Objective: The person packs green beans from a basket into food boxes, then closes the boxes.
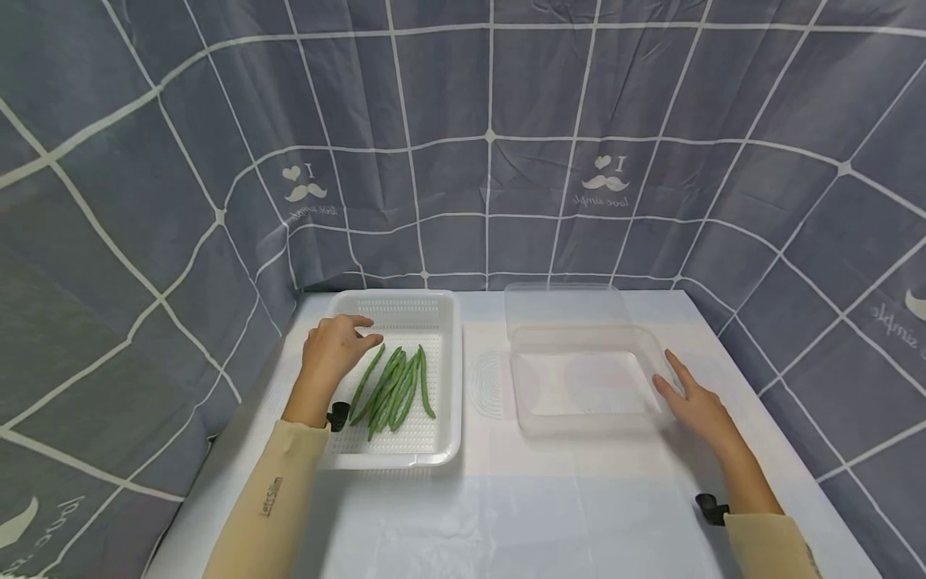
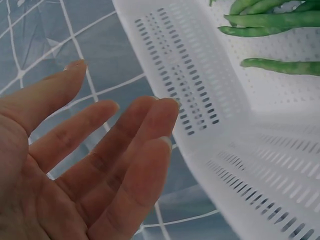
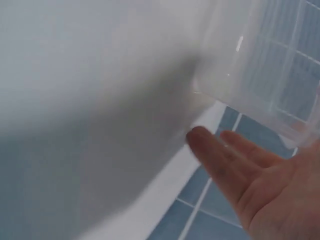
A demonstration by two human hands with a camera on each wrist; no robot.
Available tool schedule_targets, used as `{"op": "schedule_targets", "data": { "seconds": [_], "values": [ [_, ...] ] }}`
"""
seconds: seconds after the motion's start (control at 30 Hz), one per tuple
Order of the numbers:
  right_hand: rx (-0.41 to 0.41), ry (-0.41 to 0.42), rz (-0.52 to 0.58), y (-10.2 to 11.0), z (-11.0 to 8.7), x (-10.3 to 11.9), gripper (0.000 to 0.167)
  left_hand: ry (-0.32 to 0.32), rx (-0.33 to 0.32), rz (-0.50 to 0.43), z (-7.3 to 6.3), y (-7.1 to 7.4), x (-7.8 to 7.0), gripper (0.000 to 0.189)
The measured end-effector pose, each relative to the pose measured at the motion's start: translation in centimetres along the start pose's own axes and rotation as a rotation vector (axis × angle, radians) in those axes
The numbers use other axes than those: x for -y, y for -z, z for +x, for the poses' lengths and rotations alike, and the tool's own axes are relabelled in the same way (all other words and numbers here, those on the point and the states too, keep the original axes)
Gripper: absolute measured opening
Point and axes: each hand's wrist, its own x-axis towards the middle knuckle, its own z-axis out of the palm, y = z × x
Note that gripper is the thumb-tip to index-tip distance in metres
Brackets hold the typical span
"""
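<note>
Several green beans lie in a loose bunch inside a white perforated basket on the left of the table. Over the basket's left side hovers my left hand, its fingers spread and slightly bent, with nothing between them. In the left wrist view the fingers overlap the edge of the basket, apart from the beans. A clear plastic container stands to the right. Beside its right wall is my right hand, fingers extended and thumb apart, close to the container in the right wrist view.
A clear flat lid lies behind the container, near the table's back edge. Grey curtains with white grid lines hang behind and at both sides of the white table.
</note>
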Motion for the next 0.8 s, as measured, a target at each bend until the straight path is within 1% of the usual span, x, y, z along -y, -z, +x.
{"op": "schedule_targets", "data": {
  "seconds": [0.13,0.23,0.37,0.47,0.6,0.8],
  "values": [
    [-0.013,-0.003,0.038,-0.5,0.3,-0.3,0.084,0.023,0.036,-0.002,0.7,-0.5,0.5,0.046],
    [-0.019,0.013,0.064,-0.4,0.5,-0.4,0.084,0.028,0.066,-0.008,1.1,-0.8,0.9,0.048],
    [-0.011,0.037,0.108,-0.3,1.0,-0.5,0.083,0.031,0.102,-0.031,1.7,-1.1,1.4,0.051],
    [0.004,0.04,0.133,-0.4,1.3,-0.4,0.084,0.042,0.13,-0.041,2.0,-1.4,1.8,0.052],
    [0.027,0.034,0.137,-0.7,1.5,-0.3,0.085,0.064,0.163,-0.036,2.3,-1.7,2.3,0.052],
    [0.017,0.024,0.132,-1.2,1.6,-0.3,0.085,0.068,0.183,-0.059,3.0,-2.3,2.6,0.05]
  ]
}}
